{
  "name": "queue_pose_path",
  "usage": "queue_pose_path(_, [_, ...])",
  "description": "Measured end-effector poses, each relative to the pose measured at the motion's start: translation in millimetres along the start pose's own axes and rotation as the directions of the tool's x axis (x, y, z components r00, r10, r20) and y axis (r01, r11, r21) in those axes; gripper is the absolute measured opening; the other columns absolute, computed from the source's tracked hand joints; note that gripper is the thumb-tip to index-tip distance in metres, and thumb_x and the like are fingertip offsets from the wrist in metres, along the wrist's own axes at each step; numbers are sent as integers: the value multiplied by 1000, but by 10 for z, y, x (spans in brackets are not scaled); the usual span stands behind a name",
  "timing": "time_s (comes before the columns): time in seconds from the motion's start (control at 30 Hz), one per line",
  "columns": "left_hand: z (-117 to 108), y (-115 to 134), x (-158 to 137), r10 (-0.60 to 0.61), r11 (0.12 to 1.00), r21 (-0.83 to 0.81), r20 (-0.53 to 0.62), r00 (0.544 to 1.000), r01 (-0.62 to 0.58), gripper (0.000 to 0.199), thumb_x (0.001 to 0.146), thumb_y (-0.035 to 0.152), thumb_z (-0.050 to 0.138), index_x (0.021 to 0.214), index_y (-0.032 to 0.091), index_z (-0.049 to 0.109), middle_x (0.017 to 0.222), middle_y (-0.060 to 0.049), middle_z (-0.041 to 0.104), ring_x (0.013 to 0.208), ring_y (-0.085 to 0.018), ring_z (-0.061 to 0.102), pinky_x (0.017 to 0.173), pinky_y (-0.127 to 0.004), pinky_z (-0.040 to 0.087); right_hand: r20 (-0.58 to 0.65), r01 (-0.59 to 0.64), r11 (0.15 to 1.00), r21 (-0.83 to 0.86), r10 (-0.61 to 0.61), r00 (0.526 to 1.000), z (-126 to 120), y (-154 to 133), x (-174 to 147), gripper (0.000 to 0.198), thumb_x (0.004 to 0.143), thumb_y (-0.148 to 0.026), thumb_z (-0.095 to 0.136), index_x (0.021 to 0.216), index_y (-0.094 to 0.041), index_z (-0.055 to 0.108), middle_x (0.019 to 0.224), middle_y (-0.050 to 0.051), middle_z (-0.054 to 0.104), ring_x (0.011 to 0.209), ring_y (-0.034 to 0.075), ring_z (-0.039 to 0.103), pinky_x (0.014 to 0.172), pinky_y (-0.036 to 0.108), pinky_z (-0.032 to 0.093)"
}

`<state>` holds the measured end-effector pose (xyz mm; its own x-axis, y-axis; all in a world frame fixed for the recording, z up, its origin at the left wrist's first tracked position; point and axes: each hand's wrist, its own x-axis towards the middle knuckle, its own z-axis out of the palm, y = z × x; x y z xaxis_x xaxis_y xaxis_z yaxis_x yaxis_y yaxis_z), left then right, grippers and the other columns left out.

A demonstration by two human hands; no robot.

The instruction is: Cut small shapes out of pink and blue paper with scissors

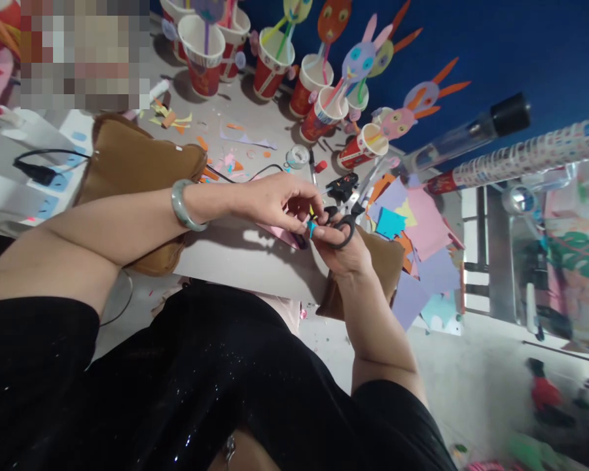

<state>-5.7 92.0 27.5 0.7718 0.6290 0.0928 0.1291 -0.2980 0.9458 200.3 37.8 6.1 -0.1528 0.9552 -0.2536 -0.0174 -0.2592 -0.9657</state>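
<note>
Right now the right hand [346,252] is closed through the black handles of the scissors [341,226], while the left hand [275,199] pinches a tiny blue paper scrap [312,227] against the blades, just above the table's near edge [245,261]. Cutting this well probably means short snips, turning the scrap rather than the scissors, fingertips kept off the cutting line. Both hands hide the blades, so their opening cannot be told, and the scrap's shape is too small to read

Two hands [275,199], one pair of scissors [342,230], seven red paper cups [204,55], one green bangle [182,206], one tape roll [298,156]
</note>
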Motion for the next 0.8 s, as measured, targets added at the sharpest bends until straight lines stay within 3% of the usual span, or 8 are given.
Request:
queue_pose_path(0.07, [-17, -47, 5, 19, 995, -99, -67, 998, -26, 26, 71, 14, 75, 96, 17, 74, 79, -2, 70, 66, -10, 58, 66, -25, 46, 58, -27, 1000, 9, 26, 998, 54, -39, 185, 36, 53, -40, 88, 67, -23, 59, 66, -4, 59, 63, 15, 59, 67, 36, 57])
queue_pose_path(0.2, [-70, -188, 57, 22, 989, -138, -164, 986, -45, 15, 70, 14, 73, 85, 15, 72, 77, -1, 71, 67, -9, 60, 65, -23, 46, 158, -36, 999, -12, 38, 987, 84, -43, 458, 37, 53, -40, 85, 65, -23, 55, 61, -6, 50, 57, 12, 50, 64, 34, 54])
queue_pose_path(0.33, [-121, -234, 106, -34, 988, -157, -241, 970, -5, 8, 69, 9, 70, 76, 13, 70, 72, -1, 71, 67, -10, 61, 66, -22, 47, 136, -16, 999, -29, 20, 991, 47, 21, 604, 36, 55, -41, 82, 63, -23, 51, 60, -6, 47, 55, 11, 44, 60, 31, 50])
queue_pose_path(0.43, [-154, -219, 117, -155, 977, -185, -285, 946, 105, 5, 72, 8, 68, 72, 13, 69, 64, 0, 67, 62, -8, 58, 60, -21, 45, 118, 43, 999, -21, -40, 992, 14, 69, 650, 38, 64, -45, 78, 60, -23, 47, 63, -4, 47, 58, 12, 48, 62, 31, 49])
queue_pose_path(0.57, [-157, -247, 109, -301, 939, -249, -270, 914, 236, 8, 75, 9, 66, 69, 13, 68, 58, 1, 64, 51, -7, 53, 50, -20, 38, 68, 91, 995, 34, -93, 993, -8, 112, 670, 38, 61, -48, 82, 70, -24, 54, 66, -4, 53, 59, 13, 50, 62, 31, 48])
queue_pose_path(0.8, [-107, -299, 106, -353, 888, -387, -223, 909, 250, 15, 80, 9, 62, 68, 15, 69, 58, 0, 65, 54, -8, 58, 51, -20, 43, -34, 80, 996, -47, -81, 996, 12, 192, 646, 38, 53, -34, 86, 77, -23, 57, 68, -6, 55, 64, 12, 53, 63, 28, 47])
